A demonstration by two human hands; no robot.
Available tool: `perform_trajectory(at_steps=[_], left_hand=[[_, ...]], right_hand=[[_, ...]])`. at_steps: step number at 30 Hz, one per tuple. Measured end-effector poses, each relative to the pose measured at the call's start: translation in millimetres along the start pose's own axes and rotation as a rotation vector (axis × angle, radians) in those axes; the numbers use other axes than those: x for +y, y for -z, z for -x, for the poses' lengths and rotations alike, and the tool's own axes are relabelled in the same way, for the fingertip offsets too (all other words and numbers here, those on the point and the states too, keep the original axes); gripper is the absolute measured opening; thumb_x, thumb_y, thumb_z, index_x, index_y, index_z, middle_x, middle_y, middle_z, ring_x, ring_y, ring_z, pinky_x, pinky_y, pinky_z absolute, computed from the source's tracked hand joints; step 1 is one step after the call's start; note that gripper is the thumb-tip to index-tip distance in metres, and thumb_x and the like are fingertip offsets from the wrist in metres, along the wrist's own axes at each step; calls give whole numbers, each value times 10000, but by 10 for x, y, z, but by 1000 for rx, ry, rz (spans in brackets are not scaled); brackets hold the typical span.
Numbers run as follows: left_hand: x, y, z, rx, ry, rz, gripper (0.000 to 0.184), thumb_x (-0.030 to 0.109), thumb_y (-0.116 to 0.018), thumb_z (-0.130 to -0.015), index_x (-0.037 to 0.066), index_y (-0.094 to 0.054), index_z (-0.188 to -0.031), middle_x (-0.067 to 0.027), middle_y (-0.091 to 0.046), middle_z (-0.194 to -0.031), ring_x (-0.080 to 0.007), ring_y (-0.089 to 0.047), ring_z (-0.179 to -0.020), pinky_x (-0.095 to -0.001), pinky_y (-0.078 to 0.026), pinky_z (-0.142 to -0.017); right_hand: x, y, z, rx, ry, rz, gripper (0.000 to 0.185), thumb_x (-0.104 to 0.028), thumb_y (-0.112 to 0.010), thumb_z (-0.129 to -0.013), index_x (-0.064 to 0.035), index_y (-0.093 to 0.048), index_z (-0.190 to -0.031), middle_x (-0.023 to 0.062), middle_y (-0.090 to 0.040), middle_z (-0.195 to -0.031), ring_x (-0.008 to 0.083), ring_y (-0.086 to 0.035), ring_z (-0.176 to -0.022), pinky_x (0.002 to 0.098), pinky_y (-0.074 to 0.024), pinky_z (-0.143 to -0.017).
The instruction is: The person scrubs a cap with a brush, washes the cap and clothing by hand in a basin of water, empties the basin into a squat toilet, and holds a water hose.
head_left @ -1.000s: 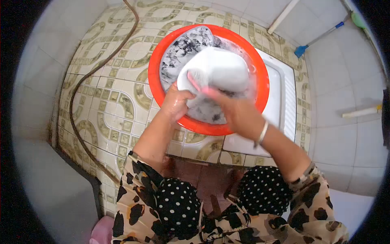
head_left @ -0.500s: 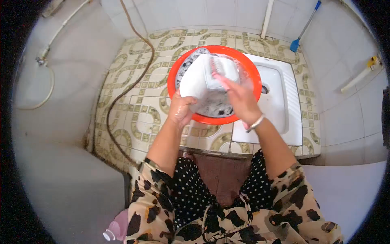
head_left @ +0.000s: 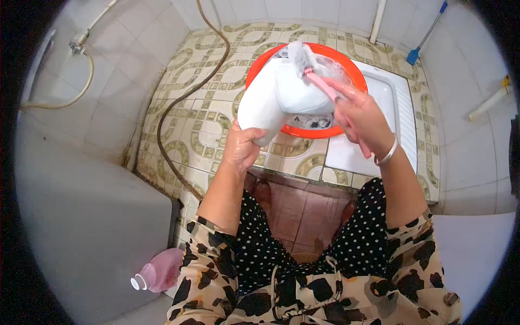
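1. The rim of a red basin point(head_left: 311, 133) sits hard by a white squat toilet point(head_left: 349, 154) on its right; to its left, patterned tile point(head_left: 208, 130) stretches to a brown hose point(head_left: 161, 127).
2. A white piece point(head_left: 260, 100) lies over the basin, its near end jutting past the rim toward the person.
3. The left hand point(head_left: 241, 145) is curled on that near end, thumb on top, other fingers largely hidden.
4. The right hand point(head_left: 358, 115) is wrapped about the pink handle of a brush point(head_left: 322, 83), forefinger stretched along it.
5. Half a second earlier, the bristles showed against the white piece; now thick foam covers the brush head at its far edge. The view has shifted, bringing more of a pink bottle point(head_left: 162, 271) into sight at lower left.
6. Counted: two hands, one brush, one white piece, one basin, one bottle, one bracelet point(head_left: 387, 150), on the right wrist.
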State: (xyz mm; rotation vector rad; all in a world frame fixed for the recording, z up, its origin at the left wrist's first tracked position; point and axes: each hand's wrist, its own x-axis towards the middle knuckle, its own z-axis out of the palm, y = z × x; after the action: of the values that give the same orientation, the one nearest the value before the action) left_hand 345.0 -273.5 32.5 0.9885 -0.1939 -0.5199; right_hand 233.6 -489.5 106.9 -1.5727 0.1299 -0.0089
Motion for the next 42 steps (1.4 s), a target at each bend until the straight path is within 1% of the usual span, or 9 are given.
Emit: perform_trajectory(at_steps=[1,3,7,9,13,17,31,39,42], left_hand=[[-2,-15,-8,-45,-37,56,518,-118,-504,-552,34,-488,-1047,-76,-552,-991,-225,-518,-936,-338,-387,-852],[7,91,-69,-69,-11,97,525,-116,-502,-551,37,-483,-1054,-79,-549,-996,-228,-516,-939,-338,-388,-852],[-120,-74,-151,-26,68,56,559,-119,-484,-544,41,-462,-1080,-88,-540,-1007,-237,-514,-941,-340,-393,-846],[-197,-179,-189,-73,62,37,584,-121,-467,-545,42,-443,-1105,-94,-534,-1010,-237,-515,-934,-343,-401,-836],[-245,-219,-306,-45,89,19,575,-112,-452,-558,35,-443,-1113,-86,-539,-998,-223,-517,-936,-333,-414,-814],[-281,-458,-144,-195,116,-50,524,-101,-468,-557,22,-489,-1066,-64,-568,-939,-191,-545,-879,-307,-427,-784],[-269,-234,-317,-10,44,47,529,-90,-479,-589,18,-427,-1104,-117,-534,-989,-260,-517,-928,-393,-419,-828],[-225,-87,-271,-4,80,43,592,-147,-447,-559,38,-436,-1121,-121,-526,-1029,-263,-518,-945,-390,-433,-825],[-173,-123,-298,-7,64,51,611,-152,-444,-551,37,-429,-1132,-126,-516,-1045,-272,-516,-950,-403,-428,-831]], right_hand=[[59,-48,-41,-1,5,1,430,-122,-414,-799,-99,-376,-1227,9,-482,-567,97,-431,-385,227,-348,-334],[235,-363,-232,170,1066,784,399,-91,-403,-785,-99,-419,-1183,112,-572,-625,233,-552,-483,350,-435,-432],[364,-499,-120,99,353,981,389,-67,-393,-772,-91,-438,-1158,205,-571,-677,341,-575,-605,437,-446,-538],[385,-242,-393,305,433,818,430,-51,-398,-754,-114,-420,-1178,228,-548,-651,353,-561,-596,449,-435,-537],[496,-484,-37,62,545,895,453,19,-373,-770,-123,-417,-1198,240,-544,-738,318,-570,-603,362,-444,-555],[333,-15,-480,293,238,814,446,10,-393,-773,-119,-415,-1199,214,-574,-860,299,-596,-788,314,-464,-689],[629,-325,-310,242,494,883,431,23,-349,-795,-111,-424,-1197,225,-569,-798,306,-574,-607,364,-446,-640],[542,-418,-312,110,311,846,470,-55,-412,-751,-131,-377,-1213,238,-562,-752,380,-561,-676,449,-445,-620],[661,-410,-426,108,527,864,469,-65,-411,-748,-135,-379,-1211,228,-568,-765,372,-566,-659,454,-449,-610]])
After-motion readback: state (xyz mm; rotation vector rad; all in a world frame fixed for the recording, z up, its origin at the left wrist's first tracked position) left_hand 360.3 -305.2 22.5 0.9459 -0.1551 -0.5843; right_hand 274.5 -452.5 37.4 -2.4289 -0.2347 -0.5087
